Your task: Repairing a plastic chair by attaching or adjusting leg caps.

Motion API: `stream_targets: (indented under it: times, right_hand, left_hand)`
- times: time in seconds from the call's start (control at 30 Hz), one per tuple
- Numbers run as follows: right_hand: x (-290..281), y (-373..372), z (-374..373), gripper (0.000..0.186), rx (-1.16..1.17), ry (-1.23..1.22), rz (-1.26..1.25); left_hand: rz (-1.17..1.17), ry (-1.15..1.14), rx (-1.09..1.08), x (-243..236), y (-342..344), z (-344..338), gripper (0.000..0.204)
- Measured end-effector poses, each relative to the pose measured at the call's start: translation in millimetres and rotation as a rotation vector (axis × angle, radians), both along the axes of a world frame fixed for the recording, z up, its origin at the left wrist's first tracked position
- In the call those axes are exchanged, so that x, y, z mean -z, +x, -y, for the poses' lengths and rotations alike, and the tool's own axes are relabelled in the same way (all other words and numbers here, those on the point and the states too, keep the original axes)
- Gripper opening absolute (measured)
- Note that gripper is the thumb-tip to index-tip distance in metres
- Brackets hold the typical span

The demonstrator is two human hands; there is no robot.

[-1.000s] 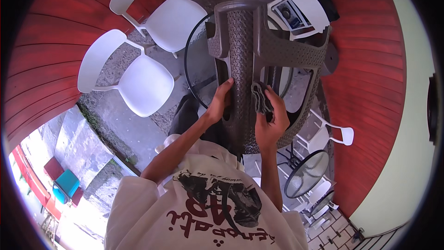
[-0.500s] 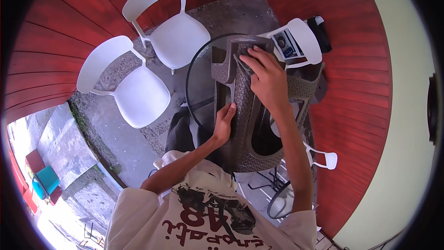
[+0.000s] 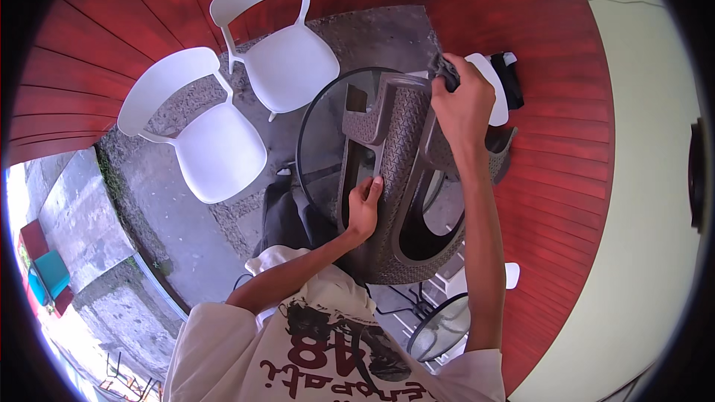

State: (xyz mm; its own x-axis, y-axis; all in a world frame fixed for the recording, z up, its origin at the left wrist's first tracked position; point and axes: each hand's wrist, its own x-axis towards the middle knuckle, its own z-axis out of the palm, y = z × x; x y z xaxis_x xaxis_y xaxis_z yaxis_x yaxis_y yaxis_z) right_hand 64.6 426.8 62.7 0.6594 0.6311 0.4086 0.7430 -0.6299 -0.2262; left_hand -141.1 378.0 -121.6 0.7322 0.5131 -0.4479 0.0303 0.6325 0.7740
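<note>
A brown plastic chair [image 3: 403,134] with a woven-look pattern rests tipped over on a round glass table [image 3: 314,115] in front of me. My left hand [image 3: 363,212] grips the chair's frame at the near left, with the thumb lying over the patterned surface. Bunched in the fingers of my right hand [image 3: 465,104] is a dark grey cloth [image 3: 445,71], at the chair's far right edge. Whether the cloth touches the chair there, I cannot tell. My right arm covers part of the chair's right side.
Two white chairs [image 3: 293,67] [image 3: 220,155] stand at the far left by the red wall [image 3: 555,186], which curves round to the right. Another white chair [image 3: 489,83] is partly behind my right hand, with a black item [image 3: 509,80] on it. A second glass table [image 3: 445,327] is low at the right.
My right hand has moved the cloth from the chair's top surface rightward to its far right edge. My left hand keeps its hold, and the chair appears slightly shifted.
</note>
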Motion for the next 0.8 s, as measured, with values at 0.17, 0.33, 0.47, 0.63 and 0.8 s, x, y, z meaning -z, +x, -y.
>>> stream_targets:
  times: [0.17, 0.33, 0.47, 0.63, 0.8]
  right_hand:
    - [4, -21, -8, 0.033, -0.057, 0.07, -0.267]
    - [17, -19, 4, 0.034, -0.1, -0.02, -0.123]
    - [3, -9, 18, 0.035, 0.04, 0.111, -0.07]
    - [6, -15, 10, 0.037, -0.129, 0.054, -0.243]
    - [5, -6, 32, 0.037, -0.013, 0.138, -0.158]
  left_hand:
    - [-0.013, -0.004, 0.094, 6, -1, 1, 0.044]
    - [-0.026, -0.027, 0.131, 3, -2, -3, 0.047]
    - [-0.052, 0.012, 0.129, 0, -1, -6, 0.05]
    - [-0.049, 0.007, 0.094, 3, 2, -4, 0.049]
    - [-0.01, -0.027, -0.011, 0, 5, -3, 0.049]
